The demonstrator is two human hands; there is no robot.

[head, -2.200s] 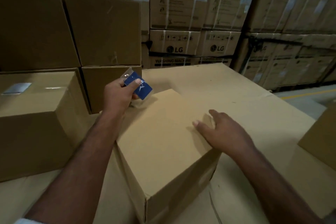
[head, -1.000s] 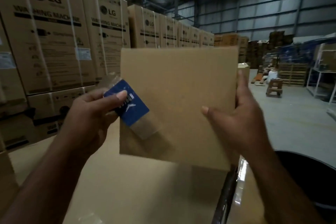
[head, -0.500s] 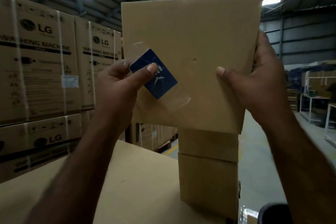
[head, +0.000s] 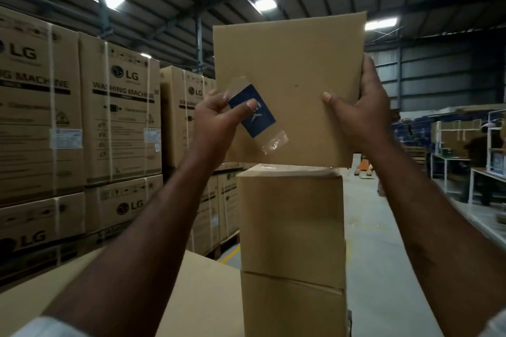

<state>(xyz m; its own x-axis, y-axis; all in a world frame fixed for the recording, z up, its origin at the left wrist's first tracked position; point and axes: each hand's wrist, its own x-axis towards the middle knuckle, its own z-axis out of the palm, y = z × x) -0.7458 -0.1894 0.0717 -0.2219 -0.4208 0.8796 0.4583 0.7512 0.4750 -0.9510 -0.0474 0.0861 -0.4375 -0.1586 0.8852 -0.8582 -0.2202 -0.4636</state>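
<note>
Head view: a plain box (head: 290,85) is held up high, right over a stack (head: 291,221) of two similar boxes, its bottom edge level with the stack's top edge. Whether it already rests there or hangs just clear I cannot tell. The right hand (head: 356,115) grasps the box at its right edge, thumb across the front face and fingers wrapped round the side, about halfway up. That grip probably carries most of the weight and steers the box square to the stack. The left hand (head: 216,123) sits at the left edge, low on the face, and pinches a small blue card (head: 253,111) between thumb and curled fingers, with the thumb flat on the card. Held so, the card seems to ride along pinned against the cardboard while the same hand steadies that side. A strip of clear tape (head: 275,139) runs off the card's lower end toward the box's bottom left corner and lies on the face. I cannot tell whether it is stuck down. The box hangs a little to the right of the stack's left edge, so it would likely need a small nudge before both hands let go. The stack stands at the right edge of a wide cardboard top (head: 197,295). Strapped washing-machine cartons (head: 120,117) fill the left side behind.
</note>
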